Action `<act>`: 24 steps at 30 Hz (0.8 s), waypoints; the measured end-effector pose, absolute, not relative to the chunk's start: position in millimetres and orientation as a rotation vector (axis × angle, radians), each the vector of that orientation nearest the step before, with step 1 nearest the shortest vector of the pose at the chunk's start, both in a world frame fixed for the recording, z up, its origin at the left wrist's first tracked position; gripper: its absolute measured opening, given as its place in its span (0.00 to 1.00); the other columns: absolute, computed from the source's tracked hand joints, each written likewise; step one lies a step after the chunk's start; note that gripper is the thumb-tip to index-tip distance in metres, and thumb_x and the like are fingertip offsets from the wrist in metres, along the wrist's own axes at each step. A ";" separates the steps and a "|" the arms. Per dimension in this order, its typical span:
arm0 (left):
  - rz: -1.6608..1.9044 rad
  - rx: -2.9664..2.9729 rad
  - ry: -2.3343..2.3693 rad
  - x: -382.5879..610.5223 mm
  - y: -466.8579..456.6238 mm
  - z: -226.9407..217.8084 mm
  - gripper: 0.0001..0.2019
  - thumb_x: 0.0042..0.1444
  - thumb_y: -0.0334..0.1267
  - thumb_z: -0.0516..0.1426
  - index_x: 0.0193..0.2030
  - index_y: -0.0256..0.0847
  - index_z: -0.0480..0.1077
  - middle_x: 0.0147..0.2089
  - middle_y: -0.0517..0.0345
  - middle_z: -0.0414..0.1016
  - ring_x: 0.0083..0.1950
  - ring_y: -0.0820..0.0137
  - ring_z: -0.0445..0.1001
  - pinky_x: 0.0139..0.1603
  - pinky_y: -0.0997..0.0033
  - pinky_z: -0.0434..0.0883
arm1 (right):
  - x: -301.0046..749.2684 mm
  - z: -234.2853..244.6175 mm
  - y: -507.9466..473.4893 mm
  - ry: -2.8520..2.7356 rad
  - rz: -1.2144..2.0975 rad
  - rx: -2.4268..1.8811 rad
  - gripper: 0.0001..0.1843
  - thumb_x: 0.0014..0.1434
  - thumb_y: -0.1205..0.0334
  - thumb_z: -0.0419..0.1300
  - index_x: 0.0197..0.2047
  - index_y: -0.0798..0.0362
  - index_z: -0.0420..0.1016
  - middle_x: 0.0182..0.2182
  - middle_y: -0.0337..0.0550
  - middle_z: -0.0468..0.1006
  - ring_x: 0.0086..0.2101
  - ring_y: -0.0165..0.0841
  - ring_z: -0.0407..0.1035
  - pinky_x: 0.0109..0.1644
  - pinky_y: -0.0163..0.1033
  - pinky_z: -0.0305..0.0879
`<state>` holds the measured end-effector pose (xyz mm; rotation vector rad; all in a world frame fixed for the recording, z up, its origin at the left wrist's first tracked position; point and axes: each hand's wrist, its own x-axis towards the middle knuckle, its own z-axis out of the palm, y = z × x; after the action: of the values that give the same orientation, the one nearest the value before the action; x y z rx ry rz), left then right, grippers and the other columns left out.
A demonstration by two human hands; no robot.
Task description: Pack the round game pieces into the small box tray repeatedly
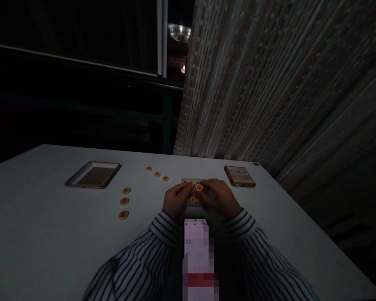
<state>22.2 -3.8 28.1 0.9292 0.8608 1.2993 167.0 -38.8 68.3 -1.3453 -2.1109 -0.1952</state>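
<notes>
Round Chinese chess pieces with red characters lie in a small clear tray (184,181) in front of me. Between the fingertips of my right hand (221,198) is a Chinese chess piece (199,187), its red character facing up. My left hand (176,200) is closed at the tray's left side, its fingertips together over the pieces. What those left fingers hold, if anything, is too small and dark to make out. Another piece (193,200) shows in the tray below the held one. Both hands partly hide the tray.
Three pieces (157,174) form a slanting row at the back; three more (124,201) stand in a column at left. An open shallow box part (97,176) lies at far left, a printed box (240,176) at right. A lit phone (195,234) is between my forearms. Curtains (238,83) hang behind.
</notes>
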 end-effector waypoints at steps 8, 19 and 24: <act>1.477 1.082 1.149 10.5 17.2 6.5 0.07 0.41 0.38 0.59 0.27 0.38 0.73 0.25 0.56 0.75 0.28 0.71 0.72 0.30 0.75 0.68 | 180.5 78.2 -18.1 -2.162 -0.141 -1.451 0.13 0.52 0.60 0.55 0.42 0.54 0.70 0.35 0.43 0.75 0.35 0.32 0.67 0.40 0.39 0.58; 1.340 1.375 1.393 10.7 19.2 0.1 0.11 0.47 0.39 0.53 0.32 0.36 0.72 0.29 0.55 0.76 0.31 0.71 0.73 0.32 0.74 0.69 | 194.3 82.9 11.3 -2.419 -0.007 -1.591 0.14 0.53 0.54 0.54 0.39 0.52 0.73 0.36 0.43 0.73 0.35 0.31 0.66 0.38 0.34 0.57; 1.328 1.409 1.423 10.5 19.4 -0.6 0.11 0.47 0.39 0.53 0.32 0.36 0.72 0.29 0.55 0.76 0.31 0.71 0.73 0.32 0.74 0.69 | 194.9 74.7 20.2 -2.499 0.086 -1.637 0.15 0.53 0.53 0.53 0.40 0.50 0.74 0.35 0.44 0.72 0.36 0.32 0.65 0.38 0.34 0.56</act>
<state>10.5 19.4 -0.6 1.4088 1.4226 1.3276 194.9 20.2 74.7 -1.6369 -2.4992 0.0860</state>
